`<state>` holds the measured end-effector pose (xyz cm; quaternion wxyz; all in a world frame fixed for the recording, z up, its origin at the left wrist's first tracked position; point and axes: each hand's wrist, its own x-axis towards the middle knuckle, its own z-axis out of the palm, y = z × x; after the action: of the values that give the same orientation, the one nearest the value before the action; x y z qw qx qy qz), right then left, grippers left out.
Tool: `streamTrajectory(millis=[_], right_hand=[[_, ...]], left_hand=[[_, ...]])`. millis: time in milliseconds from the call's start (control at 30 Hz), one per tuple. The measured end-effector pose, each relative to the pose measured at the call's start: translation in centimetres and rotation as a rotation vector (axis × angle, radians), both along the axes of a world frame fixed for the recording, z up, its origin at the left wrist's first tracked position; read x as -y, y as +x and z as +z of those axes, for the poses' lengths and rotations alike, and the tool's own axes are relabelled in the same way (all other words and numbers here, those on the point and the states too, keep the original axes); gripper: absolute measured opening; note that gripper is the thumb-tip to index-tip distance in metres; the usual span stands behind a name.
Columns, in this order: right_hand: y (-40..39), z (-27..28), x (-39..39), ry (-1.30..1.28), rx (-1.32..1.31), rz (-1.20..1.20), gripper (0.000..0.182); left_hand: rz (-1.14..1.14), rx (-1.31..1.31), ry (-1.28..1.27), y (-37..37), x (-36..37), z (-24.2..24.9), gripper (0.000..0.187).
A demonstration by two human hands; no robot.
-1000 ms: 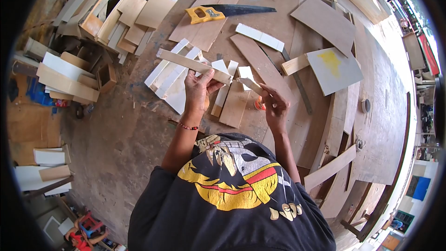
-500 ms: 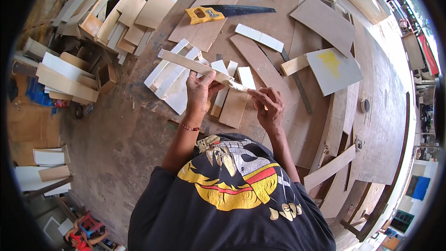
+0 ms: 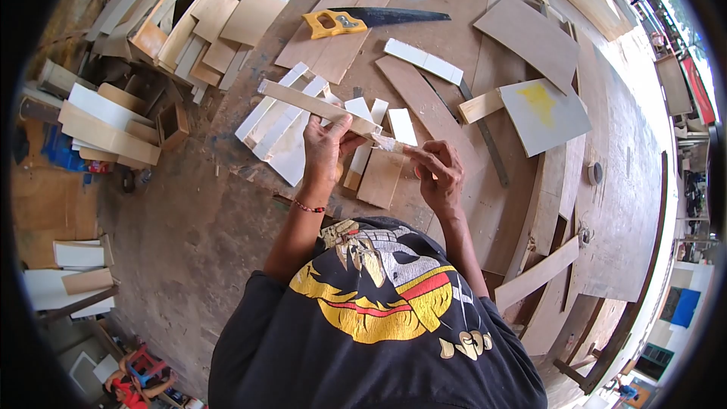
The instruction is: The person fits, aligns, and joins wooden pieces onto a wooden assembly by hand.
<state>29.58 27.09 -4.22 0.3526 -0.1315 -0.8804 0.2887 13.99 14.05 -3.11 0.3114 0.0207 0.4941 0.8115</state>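
My left hand (image 3: 324, 153), closed, grips a narrow wooden strip (image 3: 291, 98) that slants above the bench from upper left to lower right. At the strip's right end, my right hand (image 3: 441, 176) pinches what looks like a small brush (image 3: 388, 142) with a pale, frayed whitish end against the wood. Its handle is mostly hidden by my fingers. Below the strip lie white-faced board pieces (image 3: 280, 155) on the left and a brown wooden block (image 3: 381, 178) nearer the middle.
A handsaw with a yellow handle (image 3: 333, 24) rests on a brown panel (image 3: 303, 57) at the back. To the right are a metal ruler (image 3: 492, 153), a white board with a yellow stain (image 3: 549, 113) and a tape roll (image 3: 595, 173). Scrap boards (image 3: 219, 38) are heaped at left.
The frayed whitish end has shifted slightly along the strip's right end, and my right fingers have moved a little. My left hand and the strip stay almost where they were.
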Motion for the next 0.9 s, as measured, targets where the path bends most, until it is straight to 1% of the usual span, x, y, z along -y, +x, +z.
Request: streamTrajectory(millis=[33,167,233,267,333,467,533,767,867,900], right_hand=[[0.05,0.03,-0.07,0.010,0.003,0.039,0.032],[0.04,0.03,-0.01,-0.033,-0.023,0.057,0.031],[0.01,0.06,0.12,-0.148,-0.054,-0.001,0.031],[-0.07,0.06,0.19,-0.148,-0.054,-0.001,0.031],[-0.19,0.06,0.30,-0.157,-0.014,-0.092,0.030],[-0.20,0.11,0.31,-0.079,-0.009,-0.093,0.029],[-0.20,0.23,0.36,-0.019,0.003,-0.077,0.029],[-0.26,0.22,0.38,-0.011,0.010,0.046,0.031],[-0.17,0.06,0.33,-0.074,-0.013,0.071,0.027],[-0.19,0.16,0.38,-0.152,-0.028,0.035,0.025]], left_hand=[[0.006,-0.001,0.000,-0.10,0.06,-0.06,0.033],[0.020,-0.002,-0.018,-0.31,0.20,-0.31,0.034],[0.013,-0.006,0.004,-0.31,0.23,-0.35,0.033],[0.013,-0.007,0.004,-0.25,0.20,-0.24,0.033],[-0.001,-0.001,0.020,0.04,0.03,0.05,0.033],[0.001,0.011,-0.004,0.34,-0.21,-0.15,0.033],[-0.005,0.011,0.019,0.32,-0.21,-0.28,0.034],[0.015,0.009,0.013,0.27,-0.21,-0.42,0.032],[0.009,0.010,-0.019,0.08,-0.21,-0.29,0.034],[0.012,0.012,-0.015,0.06,-0.20,-0.27,0.034]])
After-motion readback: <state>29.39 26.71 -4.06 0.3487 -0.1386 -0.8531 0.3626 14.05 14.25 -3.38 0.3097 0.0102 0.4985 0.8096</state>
